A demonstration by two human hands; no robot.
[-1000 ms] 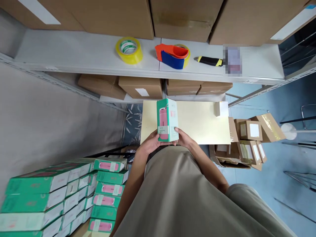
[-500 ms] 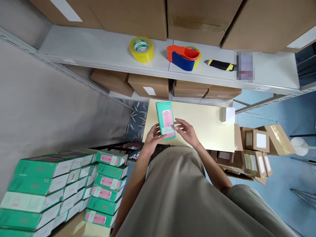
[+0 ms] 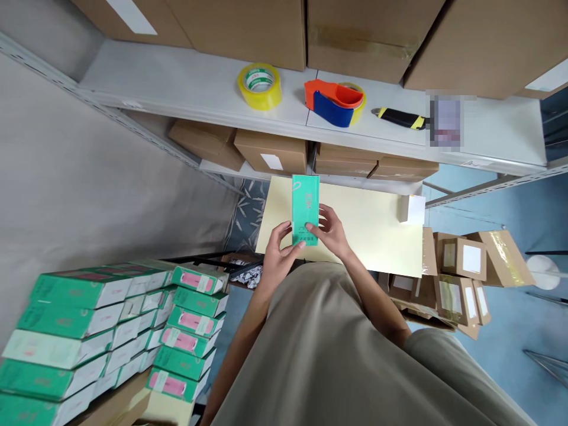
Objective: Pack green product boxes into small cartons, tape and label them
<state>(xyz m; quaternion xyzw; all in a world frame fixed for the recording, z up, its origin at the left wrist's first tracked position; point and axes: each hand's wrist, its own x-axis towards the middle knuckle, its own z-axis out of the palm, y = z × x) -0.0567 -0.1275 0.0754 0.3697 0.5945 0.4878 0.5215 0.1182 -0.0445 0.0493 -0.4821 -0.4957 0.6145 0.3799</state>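
Observation:
A green box (image 3: 305, 204) with pink and dark print stands roughly upright between my hands, in front of my body and above the pale yellow tabletop (image 3: 368, 231). My left hand (image 3: 279, 254) grips its lower left, the thumb lying at the bottom edge. Along the right side, my right hand (image 3: 331, 232) has its fingers behind the box and its thumb on the printed face. The back of the box is hidden from me.
Stacks of green boxes (image 3: 66, 319) fill the lower left. On the shelf (image 3: 177, 74) ahead lie a yellow tape roll (image 3: 260, 87), a tape dispenser (image 3: 332, 103) and a utility knife (image 3: 399, 117). A small white box (image 3: 415, 209) sits on the tabletop; cardboard boxes (image 3: 461, 260) are piled at right.
The green box has been turned, so a plain green printed face now shows instead of the pink picture. My right hand has closed onto its right side.

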